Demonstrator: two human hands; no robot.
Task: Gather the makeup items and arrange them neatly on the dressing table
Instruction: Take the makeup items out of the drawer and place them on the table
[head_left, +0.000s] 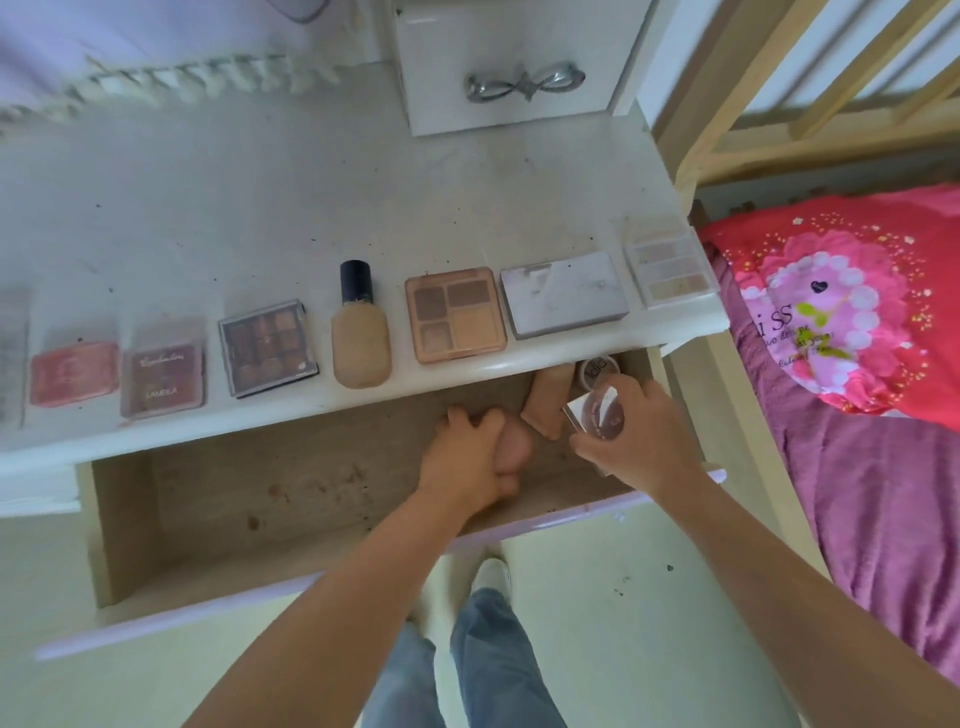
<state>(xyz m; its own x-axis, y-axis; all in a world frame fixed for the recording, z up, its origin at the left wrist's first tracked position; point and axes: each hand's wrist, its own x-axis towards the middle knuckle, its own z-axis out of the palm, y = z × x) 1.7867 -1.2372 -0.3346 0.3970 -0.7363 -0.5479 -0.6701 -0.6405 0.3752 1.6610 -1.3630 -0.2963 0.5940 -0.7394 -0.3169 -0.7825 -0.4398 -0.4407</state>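
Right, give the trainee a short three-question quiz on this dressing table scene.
1. True or false: the foundation bottle lies in the row on the table top, between two eyeshadow palettes.
2. What does the right hand hold? A) a brush B) a small round clear-lidded compact C) a comb
3. Fill in: the left hand grips a rounded peach item inside the open ____.

Key: 1 true; 2 B; 3 drawer.
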